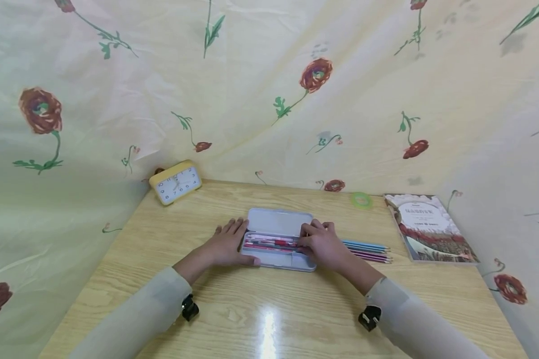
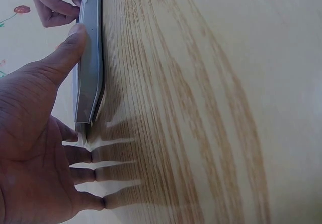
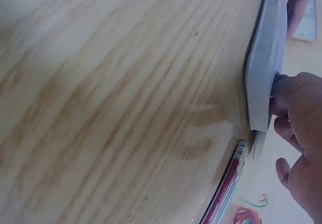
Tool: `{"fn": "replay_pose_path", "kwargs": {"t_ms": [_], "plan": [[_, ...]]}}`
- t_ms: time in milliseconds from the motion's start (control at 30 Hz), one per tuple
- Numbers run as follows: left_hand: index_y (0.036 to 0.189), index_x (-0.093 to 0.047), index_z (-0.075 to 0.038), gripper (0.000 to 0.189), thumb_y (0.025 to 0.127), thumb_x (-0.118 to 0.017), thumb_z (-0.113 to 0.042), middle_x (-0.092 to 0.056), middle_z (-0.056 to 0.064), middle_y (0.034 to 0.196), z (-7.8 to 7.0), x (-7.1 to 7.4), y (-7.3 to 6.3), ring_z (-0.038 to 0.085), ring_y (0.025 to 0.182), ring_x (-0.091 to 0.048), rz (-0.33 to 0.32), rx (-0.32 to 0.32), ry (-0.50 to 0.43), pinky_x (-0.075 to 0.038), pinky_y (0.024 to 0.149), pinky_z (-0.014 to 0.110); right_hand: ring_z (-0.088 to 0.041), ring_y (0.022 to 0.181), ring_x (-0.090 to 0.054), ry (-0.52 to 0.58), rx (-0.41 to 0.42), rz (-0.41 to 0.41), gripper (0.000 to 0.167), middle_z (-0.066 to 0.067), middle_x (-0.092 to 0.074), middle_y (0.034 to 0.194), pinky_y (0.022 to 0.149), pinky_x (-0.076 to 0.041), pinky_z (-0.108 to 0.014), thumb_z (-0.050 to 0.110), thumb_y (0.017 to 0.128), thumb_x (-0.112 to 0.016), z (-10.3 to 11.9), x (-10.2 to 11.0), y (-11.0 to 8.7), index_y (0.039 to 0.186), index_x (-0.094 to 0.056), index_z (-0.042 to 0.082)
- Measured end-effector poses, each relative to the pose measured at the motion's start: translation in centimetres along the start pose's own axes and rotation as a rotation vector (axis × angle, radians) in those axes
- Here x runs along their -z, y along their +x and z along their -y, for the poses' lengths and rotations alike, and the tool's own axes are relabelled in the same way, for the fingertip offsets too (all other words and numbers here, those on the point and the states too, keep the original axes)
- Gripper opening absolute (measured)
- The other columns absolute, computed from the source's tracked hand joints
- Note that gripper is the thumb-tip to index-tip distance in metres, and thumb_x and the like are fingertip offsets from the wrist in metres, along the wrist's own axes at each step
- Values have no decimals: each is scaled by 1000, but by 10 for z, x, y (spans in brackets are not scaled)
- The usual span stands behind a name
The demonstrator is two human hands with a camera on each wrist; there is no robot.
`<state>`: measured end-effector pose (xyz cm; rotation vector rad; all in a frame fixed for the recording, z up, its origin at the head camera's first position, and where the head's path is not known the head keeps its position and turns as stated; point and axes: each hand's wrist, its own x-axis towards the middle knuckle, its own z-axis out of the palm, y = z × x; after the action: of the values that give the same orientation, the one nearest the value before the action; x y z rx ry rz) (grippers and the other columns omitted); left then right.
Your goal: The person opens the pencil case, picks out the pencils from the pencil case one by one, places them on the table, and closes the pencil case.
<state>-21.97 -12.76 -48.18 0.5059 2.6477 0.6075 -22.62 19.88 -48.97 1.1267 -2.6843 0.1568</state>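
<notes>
A pale grey-blue pencil case (image 1: 269, 258) lies with its lid (image 1: 280, 222) folded back on the wooden table. Several pens and pencils (image 1: 269, 244) lie inside, one with a red part. My left hand (image 1: 226, 248) is at the case's left end, thumb resting on the front edge and fingers stretched out beside it; the left wrist view shows this thumb (image 2: 70, 48) against the wall. My right hand (image 1: 325, 245) reaches into the case's right end with bent fingers, at the pens' ends. Its fingertips are hidden behind the case wall in the right wrist view.
Several blue and purple pencils (image 1: 368, 251) lie right of the case, partly behind my right hand. A yellow clock (image 1: 176, 182) stands at the back left. A green tape roll (image 1: 361, 200) and a book (image 1: 431, 227) lie at the back right. A flowered curtain (image 1: 251, 99) surrounds the table.
</notes>
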Motion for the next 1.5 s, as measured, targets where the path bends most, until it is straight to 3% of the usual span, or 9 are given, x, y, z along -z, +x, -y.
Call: {"fn": "replay_pose_path", "kwargs": {"t_ms": [267,467,700,1133,1500], "plan": [[178,-12,-6,141,82,-76,-88,-11,19,187,9,-7,8,45,174,-6,-8,-7,-17,-7,138,72,-20,94,-56,51,-26,14,7,2,-70,100,90,-53,-61,21,94,-90,1,1,3,99,-86,18],[178,-12,-6,134,87,-79,-79,-11,19,187,4,-4,5,44,174,-6,3,11,15,-7,139,69,-21,94,-65,85,-4,-8,11,0,-76,99,88,-54,-58,21,95,-89,4,1,9,102,-82,16],[178,-13,-7,130,90,-77,-77,-13,18,187,0,-2,3,43,174,-8,-3,22,33,-10,140,68,-19,91,-59,102,-31,23,16,0,-77,101,86,-50,-52,22,96,-86,17,-2,24,109,-81,16],[179,-12,-8,131,89,-76,-80,-12,18,187,1,-3,4,43,174,-7,-4,14,43,-10,140,68,-22,98,-59,88,-71,107,16,0,-75,108,95,-52,-56,30,103,-82,39,-5,47,113,-83,19],[178,-12,-7,130,90,-75,-79,-12,18,187,0,-2,3,43,174,-7,-5,15,45,-10,140,67,-20,93,-53,88,-68,-22,11,3,-69,101,91,-49,-56,30,100,-85,38,-3,38,107,-85,22]]}}
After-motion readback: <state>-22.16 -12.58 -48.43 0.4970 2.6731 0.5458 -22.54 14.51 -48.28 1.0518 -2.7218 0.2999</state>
